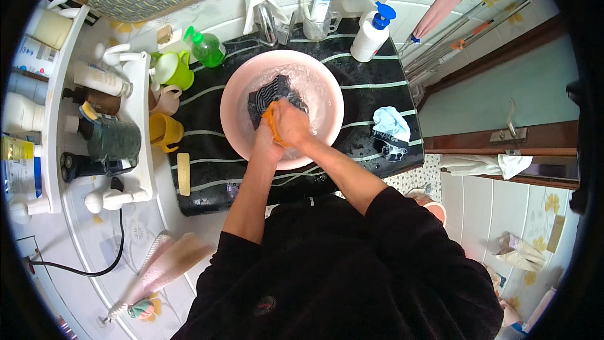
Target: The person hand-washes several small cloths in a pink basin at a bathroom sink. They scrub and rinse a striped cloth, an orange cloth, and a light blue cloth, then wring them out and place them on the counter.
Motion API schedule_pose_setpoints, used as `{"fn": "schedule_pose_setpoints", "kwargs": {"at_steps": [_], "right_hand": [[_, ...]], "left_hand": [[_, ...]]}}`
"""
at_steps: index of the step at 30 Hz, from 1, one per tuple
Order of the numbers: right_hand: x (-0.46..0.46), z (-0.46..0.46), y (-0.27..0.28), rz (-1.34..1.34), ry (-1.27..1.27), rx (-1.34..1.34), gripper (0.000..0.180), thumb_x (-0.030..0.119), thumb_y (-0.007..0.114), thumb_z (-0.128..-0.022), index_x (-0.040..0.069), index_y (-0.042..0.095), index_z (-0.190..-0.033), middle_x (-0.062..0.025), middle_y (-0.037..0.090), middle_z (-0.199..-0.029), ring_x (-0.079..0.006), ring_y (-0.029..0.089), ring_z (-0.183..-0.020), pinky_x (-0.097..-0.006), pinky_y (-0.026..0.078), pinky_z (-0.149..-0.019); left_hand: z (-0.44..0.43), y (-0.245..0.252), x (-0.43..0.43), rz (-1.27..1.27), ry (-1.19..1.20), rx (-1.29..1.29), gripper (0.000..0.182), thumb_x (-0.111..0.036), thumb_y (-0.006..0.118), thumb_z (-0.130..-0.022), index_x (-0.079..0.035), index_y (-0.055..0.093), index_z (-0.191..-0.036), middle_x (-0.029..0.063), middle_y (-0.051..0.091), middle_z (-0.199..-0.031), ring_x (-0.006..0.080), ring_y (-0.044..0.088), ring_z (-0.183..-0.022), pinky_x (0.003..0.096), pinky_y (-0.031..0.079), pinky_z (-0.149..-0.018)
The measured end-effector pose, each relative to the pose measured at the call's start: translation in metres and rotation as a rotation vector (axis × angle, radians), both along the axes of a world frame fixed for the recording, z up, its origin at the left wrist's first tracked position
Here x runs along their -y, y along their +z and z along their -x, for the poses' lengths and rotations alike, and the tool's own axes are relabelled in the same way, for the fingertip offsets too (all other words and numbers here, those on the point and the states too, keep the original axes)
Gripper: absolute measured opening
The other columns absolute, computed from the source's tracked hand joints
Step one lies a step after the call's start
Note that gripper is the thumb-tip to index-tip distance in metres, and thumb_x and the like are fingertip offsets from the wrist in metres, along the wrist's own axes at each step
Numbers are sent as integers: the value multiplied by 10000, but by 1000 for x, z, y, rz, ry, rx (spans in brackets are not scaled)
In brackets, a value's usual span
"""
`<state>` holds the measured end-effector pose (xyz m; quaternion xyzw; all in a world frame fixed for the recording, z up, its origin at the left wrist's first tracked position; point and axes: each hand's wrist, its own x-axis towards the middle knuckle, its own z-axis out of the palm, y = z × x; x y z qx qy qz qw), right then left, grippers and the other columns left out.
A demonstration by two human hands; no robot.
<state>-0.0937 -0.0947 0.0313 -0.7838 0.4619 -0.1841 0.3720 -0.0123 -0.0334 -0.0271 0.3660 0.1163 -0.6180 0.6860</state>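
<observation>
A round pink plastic basin (230,104) with water in it stands on the black countertop. My left hand (270,141) and my right hand (293,123) are together inside it, both closed around a bunched orange cloth (271,117). Just beyond my fingers, a dark cloth with light stripes (273,90) lies in the water. Whether the orange and dark fabrics are one piece cannot be made out. My fingers partly hide the orange cloth.
On the black counter (373,87) are a light blue garment (392,125), a white pump bottle (370,40), a green pump bottle (208,49) and a yellow bar (183,174). A faucet (266,23) rises behind the basin. Mugs, including a yellow one (165,130), line the left beside shelves (146,151).
</observation>
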Motion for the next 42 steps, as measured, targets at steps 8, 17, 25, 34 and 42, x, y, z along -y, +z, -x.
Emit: {"fn": "schedule_pose_setpoints", "kwargs": {"at_steps": [8,17,25,34,42], "right_hand": [[49,21,-27,95,-102,-262,477,392,600,-931,41,524,-1245,-293,594,-1231,-415,613,-1115,-542,484,-894],[55,4,-45,-364,56,43,642,417,710,-855,44,546,-1351,-316,517,-1337,-451,603,-1126,-458,495,-968],[75,40,-22,-85,142,-153,331,108,601,-888,24,634,-1207,-256,609,-1212,-445,581,-1151,-484,479,-969],[57,67,47,408,174,-19,472,144,683,-840,53,580,-1291,-243,569,-1226,-410,535,-1158,-477,437,-1011],[49,65,79,-265,425,330,182,183,559,-1022,10,610,-1032,-40,592,-804,-106,560,-734,-287,481,-672]], "left_hand": [[1,62,-22,-338,-220,176,516,-397,569,-952,-41,510,-1320,172,533,-1356,378,513,-1264,574,409,-1061],[-15,65,-35,-418,-237,323,556,-397,599,-960,-1,483,-1334,231,529,-1304,403,531,-1212,557,425,-1039],[-18,124,-37,-121,-148,1185,271,-223,614,-980,39,680,-993,16,640,-872,98,588,-812,259,464,-740],[-35,208,-17,224,-332,1639,273,-193,613,-975,41,693,-1088,113,588,-1244,177,560,-1124,288,429,-960],[-41,233,-4,231,-205,1396,162,-152,651,-955,0,685,-998,13,607,-762,60,549,-742,235,466,-672]]}}
